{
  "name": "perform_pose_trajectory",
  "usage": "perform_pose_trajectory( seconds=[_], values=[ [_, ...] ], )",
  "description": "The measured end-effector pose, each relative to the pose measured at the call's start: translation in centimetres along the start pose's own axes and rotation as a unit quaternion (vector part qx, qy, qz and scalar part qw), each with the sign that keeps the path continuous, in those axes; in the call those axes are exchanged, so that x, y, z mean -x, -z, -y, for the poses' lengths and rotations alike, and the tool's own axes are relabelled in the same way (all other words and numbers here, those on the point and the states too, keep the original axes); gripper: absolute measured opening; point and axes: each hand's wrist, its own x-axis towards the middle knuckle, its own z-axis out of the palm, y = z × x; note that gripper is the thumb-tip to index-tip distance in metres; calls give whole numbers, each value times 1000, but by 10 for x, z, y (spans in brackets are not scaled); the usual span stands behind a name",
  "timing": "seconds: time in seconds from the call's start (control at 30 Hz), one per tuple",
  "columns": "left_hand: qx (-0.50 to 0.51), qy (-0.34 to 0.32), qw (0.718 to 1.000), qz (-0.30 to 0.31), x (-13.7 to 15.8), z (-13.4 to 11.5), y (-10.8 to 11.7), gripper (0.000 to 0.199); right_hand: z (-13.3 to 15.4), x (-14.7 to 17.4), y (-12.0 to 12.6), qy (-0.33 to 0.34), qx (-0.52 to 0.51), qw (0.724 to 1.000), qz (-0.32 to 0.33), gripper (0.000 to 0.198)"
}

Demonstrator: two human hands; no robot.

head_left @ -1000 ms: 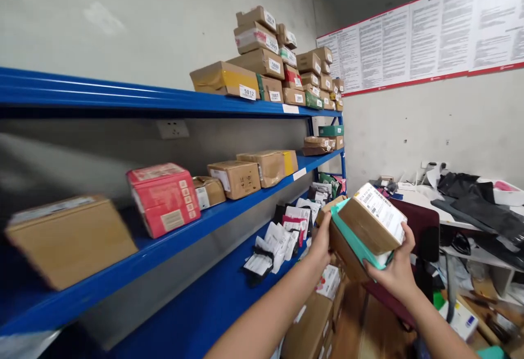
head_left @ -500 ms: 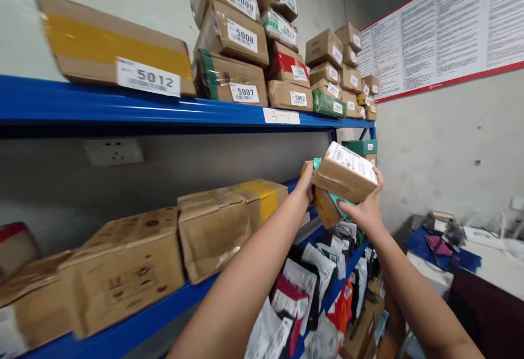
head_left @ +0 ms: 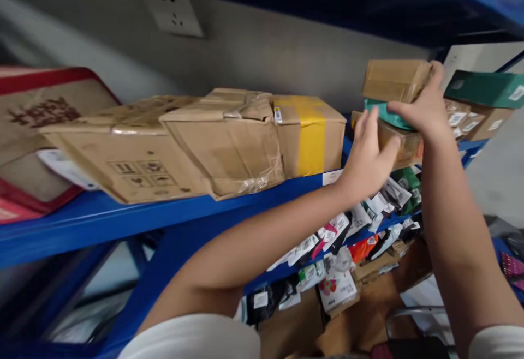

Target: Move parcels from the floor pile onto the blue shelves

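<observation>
Sleeves of pale cloth show at the bottom edge, and both bare forearms run up from them toward the blue shelf (head_left: 123, 220). Below the arms, on a lower level, lie many small bagged parcels (head_left: 352, 222) with white labels, and cardboard cartons stand under those.

Along the shelf to the left of the hands sit a red-edged box (head_left: 36, 124), a flattened brown carton (head_left: 118, 151) with handling symbols, a crumpled taped box (head_left: 229, 141), and a box with a yellow tape band (head_left: 311, 132); that last one stands just beside the stack, with only a narrow gap between them. On the far side of the stack a green box (head_left: 487, 89) rests on more brown cartons, near the right wrist. A wall socket (head_left: 172, 12) shows on the grey wall behind, above the cartons.

The stack of three parcels rests on the shelf: a lower brown box (head_left: 403, 143), a teal parcel (head_left: 385, 113) on it, and an upper brown box (head_left: 393, 78) on top. The left hand (head_left: 366, 154) lies against the near face of the lower brown box, fingers loosely spread, not gripping. The right hand (head_left: 426, 108) reaches over from the right, thumb on the teal parcel and fingers curled round the end of the upper brown box, clasping it.
</observation>
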Motion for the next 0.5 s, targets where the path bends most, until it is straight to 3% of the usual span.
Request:
perform_pose_trajectory(
  seconds=[0.07,0.13,0.2,0.23,0.27,0.33,0.4,0.5],
  values=[
    [-48,-96,992,67,65,-18,41,49,11,-4,0,1,-3,1000,21,106],
    [-123,-106,986,30,131,-12,83,39,25,-1,2,-9,-2,1000,21,108],
    [-201,-92,974,-43,193,22,118,31,37,5,7,-37,1,999,16,114],
    [-237,-36,967,-87,220,48,132,24,42,8,9,-54,4,998,18,117],
    [-266,60,955,-119,245,75,145,21,45,10,12,-68,7,997,22,118],
    [-284,291,900,-159,288,128,168,28,45,10,16,-85,21,996,30,118],
    [-289,386,856,-186,324,167,187,35,35,5,19,-101,42,993,34,115],
    [-282,462,814,-211,368,192,203,31,11,-2,18,-85,53,995,3,117]
  ],
)
